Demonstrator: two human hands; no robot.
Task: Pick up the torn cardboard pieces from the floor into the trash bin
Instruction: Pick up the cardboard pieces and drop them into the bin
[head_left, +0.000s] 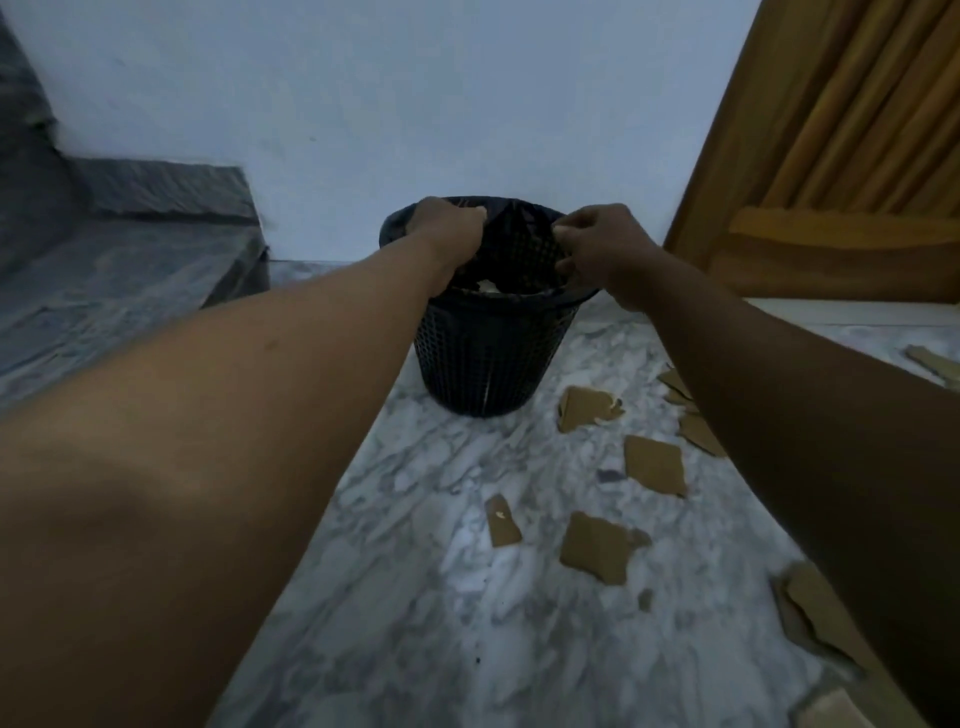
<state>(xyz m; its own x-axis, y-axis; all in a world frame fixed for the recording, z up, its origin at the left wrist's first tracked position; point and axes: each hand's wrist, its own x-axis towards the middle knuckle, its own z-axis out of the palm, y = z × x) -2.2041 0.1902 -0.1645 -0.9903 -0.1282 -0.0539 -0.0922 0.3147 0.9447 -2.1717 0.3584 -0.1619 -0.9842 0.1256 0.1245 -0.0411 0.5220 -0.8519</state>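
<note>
A black mesh trash bin (483, 353) with a black liner stands on the marble floor against the white wall. Both my arms reach out over it. My left hand (447, 228) has its fingers curled around the liner at the bin's left rim. My right hand (597, 244) pinches the liner at the right rim. Something pale lies inside the bin. Several torn brown cardboard pieces lie on the floor to the right of the bin, among them one piece (587, 408) near its base, another (654, 465) further right and a third (597, 548) closer to me.
A dark stone step (130, 249) rises at the left. A wooden door frame and door (831, 156) stand at the right. More cardboard scraps (815, 613) lie along the right edge of the marble floor (441, 597).
</note>
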